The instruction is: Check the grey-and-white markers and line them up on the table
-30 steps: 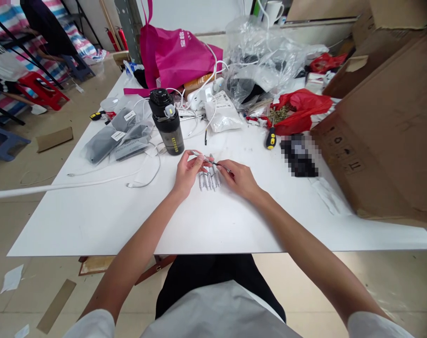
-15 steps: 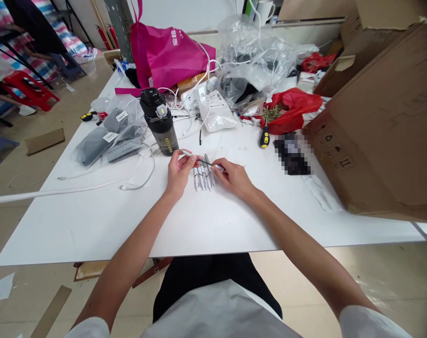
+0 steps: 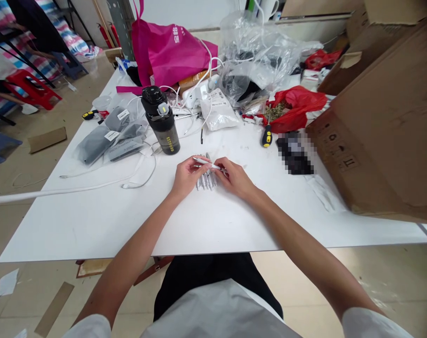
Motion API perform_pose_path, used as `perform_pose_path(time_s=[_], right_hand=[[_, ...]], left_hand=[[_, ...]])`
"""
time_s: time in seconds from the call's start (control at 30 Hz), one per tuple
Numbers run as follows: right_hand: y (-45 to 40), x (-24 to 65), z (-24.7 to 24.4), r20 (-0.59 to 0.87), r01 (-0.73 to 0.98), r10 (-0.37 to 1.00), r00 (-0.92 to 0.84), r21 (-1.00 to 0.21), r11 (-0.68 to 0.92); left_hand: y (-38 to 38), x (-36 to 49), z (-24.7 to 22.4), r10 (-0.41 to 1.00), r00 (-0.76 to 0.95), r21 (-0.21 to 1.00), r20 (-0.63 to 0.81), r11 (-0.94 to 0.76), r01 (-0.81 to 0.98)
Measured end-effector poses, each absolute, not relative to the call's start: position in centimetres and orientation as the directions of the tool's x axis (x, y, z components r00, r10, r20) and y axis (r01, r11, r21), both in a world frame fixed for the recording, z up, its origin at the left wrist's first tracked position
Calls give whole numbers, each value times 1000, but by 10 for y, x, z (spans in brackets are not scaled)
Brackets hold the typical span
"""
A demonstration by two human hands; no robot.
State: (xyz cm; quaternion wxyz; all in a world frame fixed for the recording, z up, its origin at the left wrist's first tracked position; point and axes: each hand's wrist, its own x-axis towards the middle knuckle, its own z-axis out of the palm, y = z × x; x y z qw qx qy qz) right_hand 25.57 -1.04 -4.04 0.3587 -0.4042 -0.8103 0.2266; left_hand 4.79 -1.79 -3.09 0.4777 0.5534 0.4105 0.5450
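Note:
My left hand [image 3: 188, 177] and my right hand [image 3: 235, 178] meet over the white tabletop [image 3: 104, 225]. Between them, both hands pinch a slim white pen [image 3: 208, 164], the left near its far end and the right near its tip. Just below it lies a tight row of several white pens [image 3: 206, 181], partly hidden by my fingers. Their tips point toward me and their clips look silver.
Behind my hands stand a black-capped water bottle [image 3: 160, 123] and white cables [image 3: 139, 176]. Grey bagged packs [image 3: 104, 141] lie left; a yellow-and-black screwdriver [image 3: 267, 136], red plastic bag [image 3: 298, 109] and large cardboard box [image 3: 375, 141] sit right. A pink bag [image 3: 167, 51] stands at the back.
The thin dark rod that showed between my hands is now out of sight, and the pen appears as one white piece. My hands have moved closer together.

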Motion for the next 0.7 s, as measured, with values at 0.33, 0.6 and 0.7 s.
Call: perform_pose_path(time_s=[0.33,0.6,0.7], right_hand=[[-11,252,-44,398,449,830,-391,-704,550],[-11,255,-41,440,490,793,-421,-626,607],[-12,254,-38,467,496,766,-442,-584,642]], left_hand=[[-15,44,-32,982,60,983,177,-174,-52],[-15,46,-32,981,73,982,182,-179,-57],[-15,46,-31,976,68,977,208,-204,-59]])
